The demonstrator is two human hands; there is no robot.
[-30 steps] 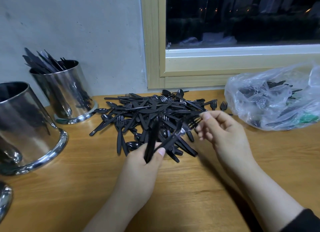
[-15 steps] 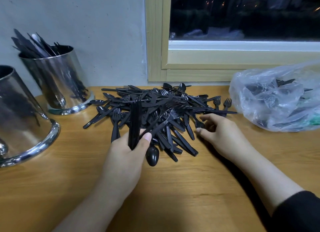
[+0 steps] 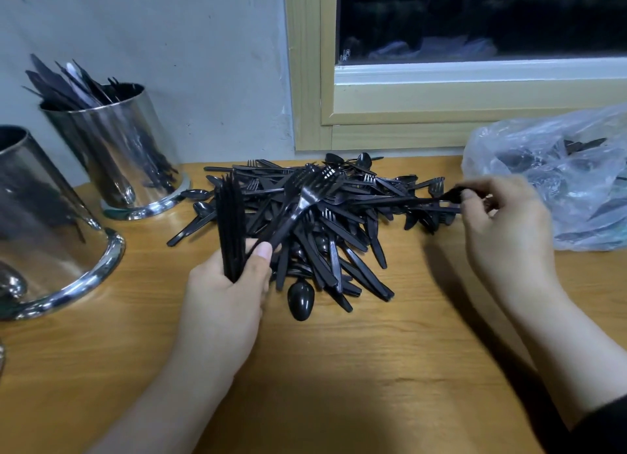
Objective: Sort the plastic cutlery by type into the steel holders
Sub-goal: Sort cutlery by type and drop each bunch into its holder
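Observation:
A heap of black plastic cutlery (image 3: 339, 216) lies on the wooden table (image 3: 339, 368) below the window. My left hand (image 3: 227, 294) grips an upright bundle of black cutlery (image 3: 230, 223), and a fork (image 3: 305, 195) leans out from under its thumb. My right hand (image 3: 502, 223) pinches the end of one long black piece (image 3: 407, 200) at the heap's right edge. Two steel holders stand at the left: the far holder (image 3: 125, 155) has knives in it, the near holder (image 3: 44, 223) is partly cut off, its contents hidden.
A clear plastic bag (image 3: 559, 175) with more black cutlery sits at the right against the window frame (image 3: 441, 114). A loose spoon (image 3: 300, 299) lies at the heap's front edge. The wall stands right behind the holders.
My right hand has risen from the table and now pinches a piece, pulled rightwards out of the heap. My left hand still holds its bundle, with a fork now spread from it.

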